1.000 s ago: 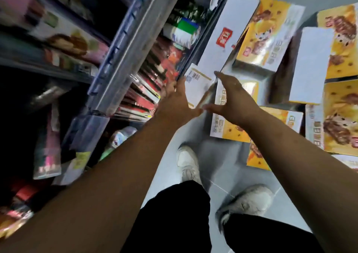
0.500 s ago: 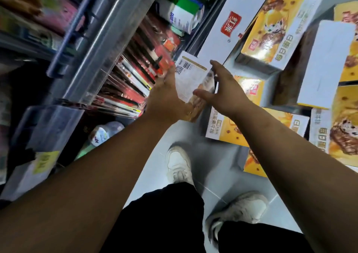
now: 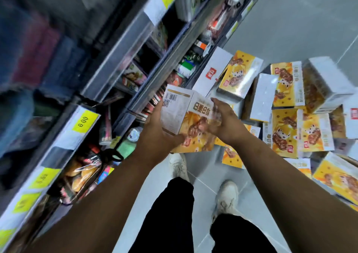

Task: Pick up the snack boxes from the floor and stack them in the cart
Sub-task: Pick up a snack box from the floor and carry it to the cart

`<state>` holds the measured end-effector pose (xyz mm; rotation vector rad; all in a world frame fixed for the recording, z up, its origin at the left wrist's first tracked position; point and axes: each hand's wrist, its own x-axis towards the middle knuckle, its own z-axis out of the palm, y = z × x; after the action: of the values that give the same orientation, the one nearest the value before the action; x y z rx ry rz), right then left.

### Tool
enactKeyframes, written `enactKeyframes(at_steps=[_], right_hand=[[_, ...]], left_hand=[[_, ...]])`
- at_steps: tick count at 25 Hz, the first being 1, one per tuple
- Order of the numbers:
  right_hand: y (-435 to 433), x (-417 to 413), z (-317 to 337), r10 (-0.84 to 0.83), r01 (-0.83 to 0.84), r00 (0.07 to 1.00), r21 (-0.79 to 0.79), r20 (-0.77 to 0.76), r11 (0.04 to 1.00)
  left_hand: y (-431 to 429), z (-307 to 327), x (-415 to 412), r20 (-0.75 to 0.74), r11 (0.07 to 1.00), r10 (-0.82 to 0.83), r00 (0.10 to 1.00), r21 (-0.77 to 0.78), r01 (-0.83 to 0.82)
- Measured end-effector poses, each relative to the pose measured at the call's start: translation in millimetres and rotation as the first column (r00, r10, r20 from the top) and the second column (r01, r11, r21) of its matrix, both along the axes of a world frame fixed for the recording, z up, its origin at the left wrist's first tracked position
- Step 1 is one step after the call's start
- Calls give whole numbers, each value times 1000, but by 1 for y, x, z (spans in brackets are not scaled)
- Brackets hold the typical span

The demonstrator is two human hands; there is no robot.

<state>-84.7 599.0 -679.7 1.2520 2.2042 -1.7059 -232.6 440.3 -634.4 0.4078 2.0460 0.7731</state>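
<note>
Gripping a snack box (image 3: pixel 184 117) from both sides, the person holds it off the floor (image 3: pixel 290 20) beside the shelves (image 3: pixel 124 45). The left hand (image 3: pixel 157 136) wraps its white end, thumb under the lower edge. The right hand (image 3: pixel 225 123) clasps the yellow face, its fingers blurred. More boxes (image 3: pixel 286 101) lie scattered just beyond the right hand.

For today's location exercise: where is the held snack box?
The snack box is mid-frame in the head view, held between left hand and right hand.
</note>
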Motion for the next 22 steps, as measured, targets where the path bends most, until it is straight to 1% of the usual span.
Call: enactKeyframes(at_steps=[2, 4, 7, 11, 14, 19, 22], right_hand=[[-3, 19, 33, -5, 5, 998, 10, 63, 1000], [-3, 35, 67, -25, 26, 993, -1, 117, 1000], [-7, 53, 120, -25, 24, 988, 14, 150, 1000], [-28, 64, 180, 42, -59, 986, 103, 160, 993], [-57, 67, 228, 90, -112, 986, 156, 138, 981], [-121, 52, 297, 222, -227, 974, 146, 51, 963], [-185, 42, 325, 308, -310, 950, 312, 56, 898]], left_hand=[[-15, 42, 15, 74, 997, 32, 997, 67, -37], [-24, 85, 29, 97, 987, 50, 994, 149, -64], [-50, 131, 48, 122, 966, 131, 984, 205, -155], [-89, 180, 72, 156, 945, 199, 968, 231, -231], [-127, 221, 91, 156, 919, 284, 946, 239, -315], [-205, 263, 101, 137, 859, 426, 894, 249, -447], [-270, 292, 118, 61, 821, 494, 867, 295, -488]])
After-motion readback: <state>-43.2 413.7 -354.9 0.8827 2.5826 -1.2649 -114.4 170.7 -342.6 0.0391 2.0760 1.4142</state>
